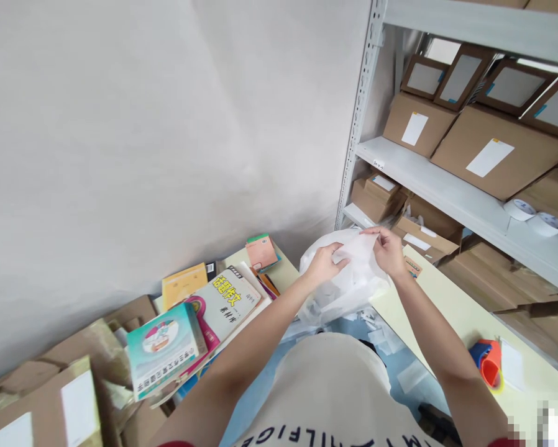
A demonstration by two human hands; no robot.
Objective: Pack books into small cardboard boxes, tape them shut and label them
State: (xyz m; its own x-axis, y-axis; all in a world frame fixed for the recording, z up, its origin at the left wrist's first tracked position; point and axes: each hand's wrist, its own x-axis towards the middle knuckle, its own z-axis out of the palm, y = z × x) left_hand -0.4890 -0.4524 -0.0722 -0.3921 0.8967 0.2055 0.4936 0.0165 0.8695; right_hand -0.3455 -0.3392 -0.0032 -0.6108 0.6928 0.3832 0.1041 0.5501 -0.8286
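Note:
My left hand (324,263) and my right hand (389,251) are raised in front of me, and both pinch the top edge of a thin white plastic bag (348,282). The bag hangs crumpled below my fingers, over the corner of a pale yellow table (451,310). Fingers of both hands are closed on the film. What lies inside the bag is hidden.
A pile of books (204,316) lies at the left beside cardboard boxes (50,397). A tape dispenser (488,363) rests on the table at the right. Metal shelving (451,192) with brown boxes and tape rolls (533,214) stands at the right. A white wall is behind.

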